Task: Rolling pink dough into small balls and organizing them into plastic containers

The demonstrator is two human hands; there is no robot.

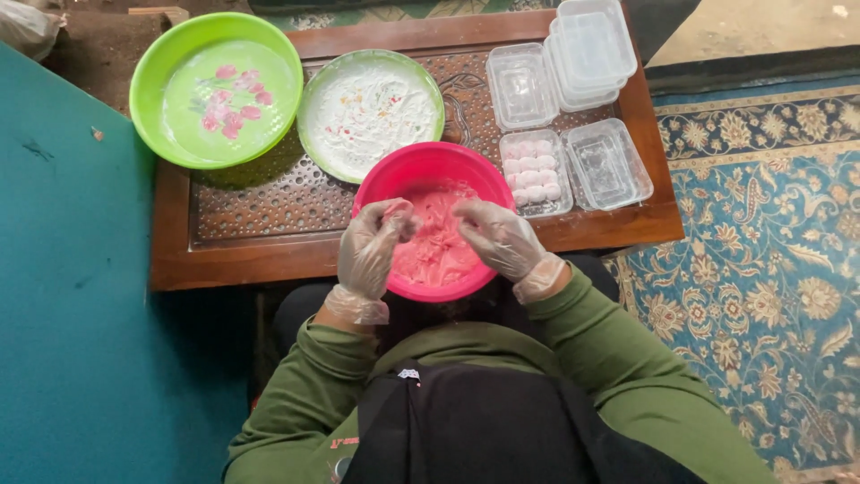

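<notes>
Both hands wear thin see-through gloves and are over a pink bowl (434, 170) that sits at the near edge of a low wooden table (269, 242). The bowl holds soft pink dough (439, 246). The left hand (372, 246) is curled shut around a small lump of the dough, at the left side of the bowl. The right hand (502, 237) is at the right side of the bowl, with its fingers bent down and pinching at the dough.

Far and to the left sits a green bowl (215, 90) with a pink flower picture inside. Just beside it, to the right, is a white floury plate (369, 112) with a green rim, touching the far rim of the pink bowl.

To the right of the pink bowl is a clear plastic box (534, 172) full of small pale pink round balls. Another clear box (607, 163) sits right beside it. Farther away are more clear boxes (587, 49) in a stack, and one more to their left.

The person wears green sleeves. A blue patterned rug (770, 269) lies on the right, and a teal mat (81, 314) on the left.
</notes>
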